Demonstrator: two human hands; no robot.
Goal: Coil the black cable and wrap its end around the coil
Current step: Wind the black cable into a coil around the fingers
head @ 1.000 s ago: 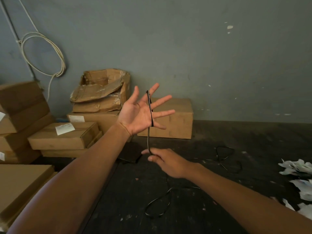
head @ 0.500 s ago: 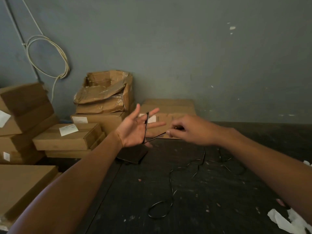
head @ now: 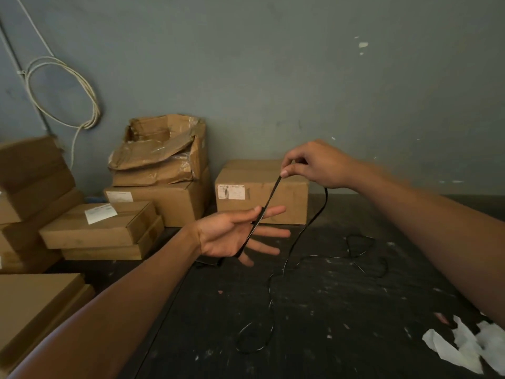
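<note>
Now, right hand: we are pinching the black cable (head: pixel 296 239) between thumb and forefinger of our right hand (head: pixel 319 165), the other fingers curled, and it is now sitting higher and farther right than half a second ago, level with the top of the plain cardboard box (head: pixel 262 191).
Left hand: we are keeping our left hand (head: pixel 235 235) spread, palm up, fingers straight, gripping nothing; the cable is lying across the fingers (head: pixel 273 232), with the thumb apparently resting on it, and this hand has dropped lower and flattened out since a second ago.
Taut stretch: we are now drawing a straight length of cable from the left fingers up to the right pinch, longer and steeper than it was a moment back.
Slack: the rest is hanging from the right hand and trailing in loose bends over the dark worktop (head: pixel 328 310), ending in a small loop near the front edge; another tangle is lying farther right.
Meaning for the task: we are, by our judgement, pulling out cable for the next turn around the left hand; only a turn or so is lying there, so coiling is barely begun and the end-wrap is far off.
Surroundings: stacked boxes (head: pixel 101 228) are sitting at left, torn white paper (head: pixel 464 348) at right.
</note>
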